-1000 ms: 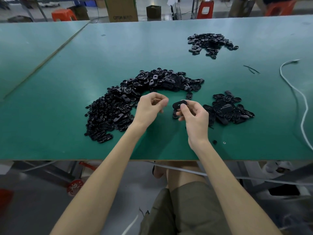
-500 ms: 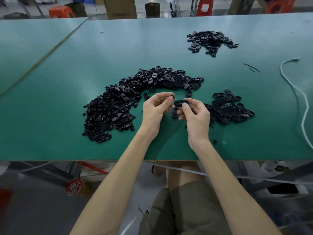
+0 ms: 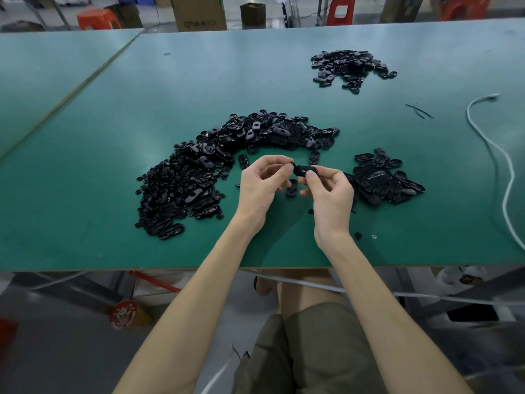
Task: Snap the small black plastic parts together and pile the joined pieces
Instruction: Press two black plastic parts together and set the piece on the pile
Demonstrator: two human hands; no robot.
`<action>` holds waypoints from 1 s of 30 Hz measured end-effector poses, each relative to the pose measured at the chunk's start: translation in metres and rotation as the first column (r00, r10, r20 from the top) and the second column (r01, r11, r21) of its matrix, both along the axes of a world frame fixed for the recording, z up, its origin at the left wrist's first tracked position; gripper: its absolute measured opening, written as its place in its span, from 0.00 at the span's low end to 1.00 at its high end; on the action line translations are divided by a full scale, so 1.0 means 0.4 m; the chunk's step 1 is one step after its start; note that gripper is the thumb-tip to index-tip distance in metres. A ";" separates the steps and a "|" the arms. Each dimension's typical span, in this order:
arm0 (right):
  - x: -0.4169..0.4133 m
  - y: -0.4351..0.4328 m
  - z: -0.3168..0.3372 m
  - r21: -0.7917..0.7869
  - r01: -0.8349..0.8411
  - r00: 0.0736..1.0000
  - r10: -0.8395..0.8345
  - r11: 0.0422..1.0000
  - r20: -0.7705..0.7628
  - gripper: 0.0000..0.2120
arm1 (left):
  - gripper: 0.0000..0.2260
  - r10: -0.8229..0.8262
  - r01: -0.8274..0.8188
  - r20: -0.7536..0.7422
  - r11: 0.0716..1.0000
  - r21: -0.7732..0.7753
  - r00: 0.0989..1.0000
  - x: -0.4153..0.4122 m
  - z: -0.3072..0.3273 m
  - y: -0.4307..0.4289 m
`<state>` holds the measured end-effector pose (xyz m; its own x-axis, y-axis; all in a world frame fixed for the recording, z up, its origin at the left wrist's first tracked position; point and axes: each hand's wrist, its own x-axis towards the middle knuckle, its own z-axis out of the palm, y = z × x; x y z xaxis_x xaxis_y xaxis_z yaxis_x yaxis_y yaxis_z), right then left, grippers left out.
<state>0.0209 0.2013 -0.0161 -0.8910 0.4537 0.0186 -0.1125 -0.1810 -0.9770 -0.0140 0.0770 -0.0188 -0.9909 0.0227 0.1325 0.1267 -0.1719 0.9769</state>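
Green table [image 3: 255,81] — orange stools [image 3: 98,18] behind

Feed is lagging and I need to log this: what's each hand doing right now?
Left hand: pinches the left end of the black part.
Right hand: pinches the same part's right end.

I sit at a green table [image 3: 255,81]. A second green table [image 3: 42,81] adjoins it on my left, with a seam between them. On my right a white cable [image 3: 508,172] lies on the surface in loose curves. Thin black strands [image 3: 420,110] lie crossed near the cable's far end. A small white ring [image 3: 374,236] sits near the front edge. Beyond the far edge stand a cardboard box [image 3: 199,12], a small dark box [image 3: 252,12], an orange stool [image 3: 98,18] and a red stool [image 3: 339,12]. Below the table are a red round disc [image 3: 123,314] and a grey cable [image 3: 312,285]. I wear olive shorts [image 3: 312,351].
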 end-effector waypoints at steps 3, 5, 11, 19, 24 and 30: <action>-0.001 0.000 -0.002 -0.012 -0.010 1.000 0.009 1.000 -0.007 0.01 | 0.04 -0.006 0.006 0.002 0.999 -0.033 1.000 0.003 0.001 0.004; -0.002 -0.001 -0.002 -0.019 -0.016 1.000 0.016 1.000 -0.009 0.02 | 0.06 -0.012 0.012 -0.006 0.999 -0.048 1.000 0.005 0.003 0.006; 0.002 -0.003 0.004 -0.045 -0.046 0.998 0.044 0.998 -0.037 0.02 | 0.06 0.012 -0.010 0.019 0.997 -0.076 1.000 0.005 0.004 0.006; 0.000 0.001 0.003 -0.052 -0.078 0.996 0.076 0.996 -0.044 0.01 | 0.04 -0.008 0.008 0.006 0.996 -0.087 1.000 0.007 0.008 0.005; -0.002 0.004 -0.001 -0.054 -0.101 0.994 0.098 0.993 -0.043 0.01 | 0.03 0.020 -0.023 -0.026 0.993 -0.113 0.999 0.011 0.010 0.007; 0.000 0.004 0.000 -0.059 -0.122 0.992 0.119 0.991 -0.043 0.03 | 0.04 0.031 -0.033 -0.024 0.993 -0.112 0.999 0.010 0.008 0.006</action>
